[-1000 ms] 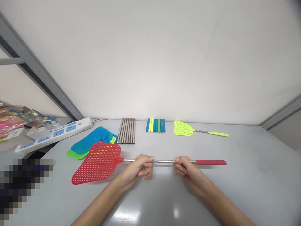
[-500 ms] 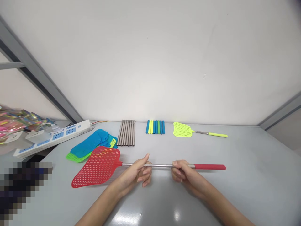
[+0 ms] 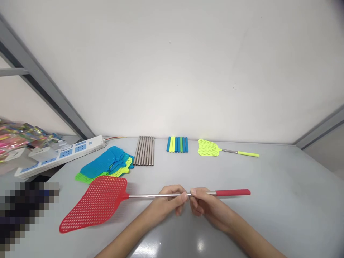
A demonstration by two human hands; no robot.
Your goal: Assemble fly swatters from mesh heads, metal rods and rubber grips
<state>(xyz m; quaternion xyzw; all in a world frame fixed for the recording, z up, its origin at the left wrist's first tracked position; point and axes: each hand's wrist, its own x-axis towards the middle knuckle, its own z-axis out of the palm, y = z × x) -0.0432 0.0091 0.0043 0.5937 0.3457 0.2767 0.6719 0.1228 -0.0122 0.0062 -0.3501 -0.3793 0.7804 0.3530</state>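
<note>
A plain off-white wall (image 3: 172, 79) rises along the far edge of a smooth grey table (image 3: 285, 200), with a few small marks (image 3: 234, 87) on it. At the left, a grey metal post (image 3: 49, 87) slants across the view, joined by a crossbar (image 3: 13, 71); a pale pinkish panel (image 3: 29, 102) shows beyond. A grey rail (image 3: 322, 128) slopes at the right. Light leaves bright reflections (image 3: 200, 245) on the glossy table.

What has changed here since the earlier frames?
The left hand loosened its thumb, slid along the metal shaft toward the right hand and gripped again. The red swatter shifted left, its head nearer the camera, still in the right hand. Metal tubes, coloured sticks and yellow swatter stayed put.
</note>
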